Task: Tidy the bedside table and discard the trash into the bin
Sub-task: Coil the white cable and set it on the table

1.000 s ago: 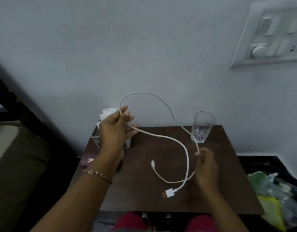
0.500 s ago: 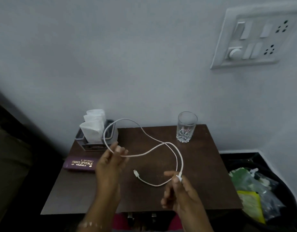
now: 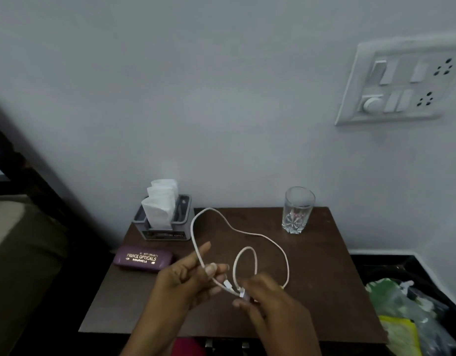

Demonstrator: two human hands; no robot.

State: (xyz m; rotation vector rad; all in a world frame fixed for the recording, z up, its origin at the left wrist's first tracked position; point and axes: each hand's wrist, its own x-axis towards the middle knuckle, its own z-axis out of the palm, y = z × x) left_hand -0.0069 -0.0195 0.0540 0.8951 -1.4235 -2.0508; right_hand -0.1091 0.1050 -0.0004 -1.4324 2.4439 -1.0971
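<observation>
A white charging cable (image 3: 270, 240) hangs in loops above the dark wooden bedside table (image 3: 324, 278). My left hand (image 3: 188, 281) pinches the cable between thumb and fingers near one plug. My right hand (image 3: 270, 301) grips the other plug end close beside it, so both ends meet between my hands. One large loop arches toward the back of the table and a smaller loop stands in the middle. A black bin (image 3: 411, 268) holding plastic wrappers (image 3: 396, 312) sits right of the table.
A grey tissue holder (image 3: 162, 227) with white tissues stands at the table's back left. A purple spectacle case (image 3: 143, 258) lies in front of it. A clear glass (image 3: 297, 209) stands at the back right. A switchboard (image 3: 406, 80) is on the wall.
My hands have come together near the table's front, bringing both cable ends side by side. The long hanging loop has folded into two smaller loops.
</observation>
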